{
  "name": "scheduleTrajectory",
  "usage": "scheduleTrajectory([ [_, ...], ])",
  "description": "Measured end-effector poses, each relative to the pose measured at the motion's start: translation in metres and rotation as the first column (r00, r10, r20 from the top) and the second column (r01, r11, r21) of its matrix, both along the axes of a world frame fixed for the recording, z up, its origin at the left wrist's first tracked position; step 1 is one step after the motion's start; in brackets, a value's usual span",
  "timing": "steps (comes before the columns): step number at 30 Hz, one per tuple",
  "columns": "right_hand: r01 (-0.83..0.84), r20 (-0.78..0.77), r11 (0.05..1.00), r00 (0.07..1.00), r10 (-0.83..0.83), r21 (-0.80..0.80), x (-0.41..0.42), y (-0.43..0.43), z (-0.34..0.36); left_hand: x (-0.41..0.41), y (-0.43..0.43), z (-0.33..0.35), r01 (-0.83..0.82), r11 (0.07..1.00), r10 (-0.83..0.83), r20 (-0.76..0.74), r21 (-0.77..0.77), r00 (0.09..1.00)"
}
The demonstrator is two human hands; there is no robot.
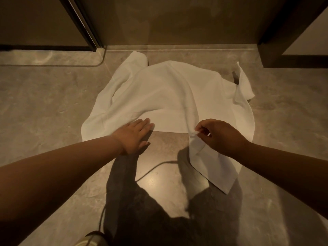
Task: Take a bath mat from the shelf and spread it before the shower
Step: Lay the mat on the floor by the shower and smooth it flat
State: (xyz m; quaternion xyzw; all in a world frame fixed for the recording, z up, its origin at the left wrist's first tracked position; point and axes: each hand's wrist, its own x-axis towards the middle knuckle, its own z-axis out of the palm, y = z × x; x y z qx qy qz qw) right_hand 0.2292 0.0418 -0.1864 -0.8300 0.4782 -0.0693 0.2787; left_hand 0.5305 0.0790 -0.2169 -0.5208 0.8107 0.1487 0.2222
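Note:
A white bath mat (165,93) lies rumpled on the beige stone floor, just before the shower's threshold (177,47). Its far corners are folded over at left and right, and its near right corner is turned back toward me. My left hand (134,135) rests flat with fingers spread on the mat's near left edge. My right hand (218,135) pinches the near edge of the mat between thumb and fingers, lifting the folded flap slightly.
The shower's glass door (83,23) stands at the back left with a dark frame. A dark cabinet or wall edge (284,55) juts in at the back right. A thin cable (150,172) runs across the floor near me. My shoe tip (92,240) shows at the bottom.

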Motion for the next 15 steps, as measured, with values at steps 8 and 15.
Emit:
scheduleTrajectory([
  [8,0.184,0.001,0.979,0.983,-0.185,0.087,-0.009,-0.01,-0.017,-0.002,-0.007,-0.008,-0.058,0.998,0.058,-0.028,0.004,0.998],
  [15,0.144,-0.224,0.958,0.971,-0.088,0.247,-0.02,-0.01,-0.029,0.004,-0.007,-0.011,-0.011,0.998,0.006,-0.079,-0.064,0.997],
])
